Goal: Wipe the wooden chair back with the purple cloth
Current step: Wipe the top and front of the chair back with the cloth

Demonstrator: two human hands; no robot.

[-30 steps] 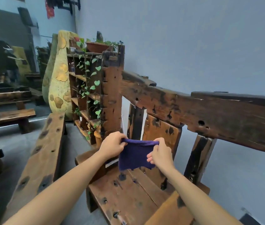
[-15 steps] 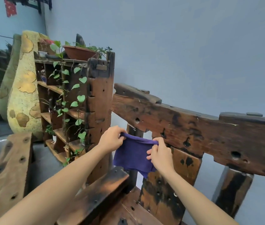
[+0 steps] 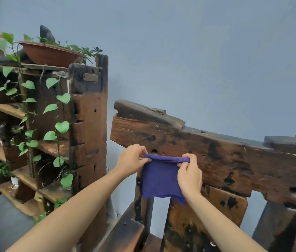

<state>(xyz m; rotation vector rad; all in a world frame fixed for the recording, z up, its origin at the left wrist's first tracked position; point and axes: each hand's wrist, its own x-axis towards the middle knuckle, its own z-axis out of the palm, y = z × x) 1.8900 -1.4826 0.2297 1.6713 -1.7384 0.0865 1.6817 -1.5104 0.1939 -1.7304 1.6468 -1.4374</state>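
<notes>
The purple cloth (image 3: 159, 180) hangs stretched between both hands in front of the left end of the wooden chair back (image 3: 230, 157), a dark, worn top rail with holes. My left hand (image 3: 131, 160) pinches the cloth's upper left corner. My right hand (image 3: 189, 172) pinches its upper right corner. The cloth covers the lower edge of the rail and the top of the left upright slat (image 3: 140, 206). I cannot tell whether the cloth touches the wood.
A tall wooden shelf unit (image 3: 87, 124) stands just left of the chair, draped with a trailing green vine (image 3: 60, 128) and topped by a brown plant dish (image 3: 51, 54). A blue-grey wall (image 3: 198, 60) is behind. The chair armrest (image 3: 125, 231) lies below the hands.
Both hands have lifted the cloth from over the seat up to the level of the top rail, and the view has tilted upward and closer to the chair back.
</notes>
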